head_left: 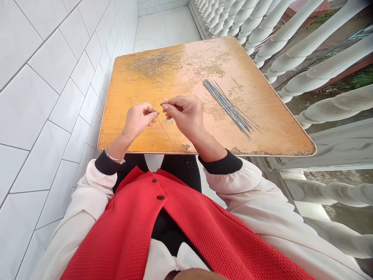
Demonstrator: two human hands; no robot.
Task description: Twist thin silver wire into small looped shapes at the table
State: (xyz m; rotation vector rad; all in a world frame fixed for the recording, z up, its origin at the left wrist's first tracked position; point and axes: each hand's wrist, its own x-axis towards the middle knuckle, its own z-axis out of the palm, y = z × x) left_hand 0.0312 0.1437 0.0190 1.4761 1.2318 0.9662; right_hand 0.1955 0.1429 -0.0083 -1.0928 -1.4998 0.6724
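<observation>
The head view shows both bare hands raised over the near left part of a worn wooden table (279,134), working on a thin metal wire (159,98). The left hand (138,119) pinches it between thumb and forefinger, the other fingers curled in; the right hand (186,114) has its thumb and fingertips closed on the wire too, just beside the left. Between them the wire rises in a small arc, and a straight length slants down from the left fingertips toward the person. A wire loop (135,99) shows just beyond the left hand; whether it joins the held piece, I cannot tell. At the far left corner lies a tangled pile of bent wires (154,64). Right of the hands, well apart from that pile, a bundle of straight gray wires (229,107) lies slantwise, with one light strand across it. Pale, chipped patches mark the tabletop. White wall tiles (37,91) stand at left, white balusters (309,72) at right. The red vest (125,229) has two dark buttons, their surface detail too small to make out.
</observation>
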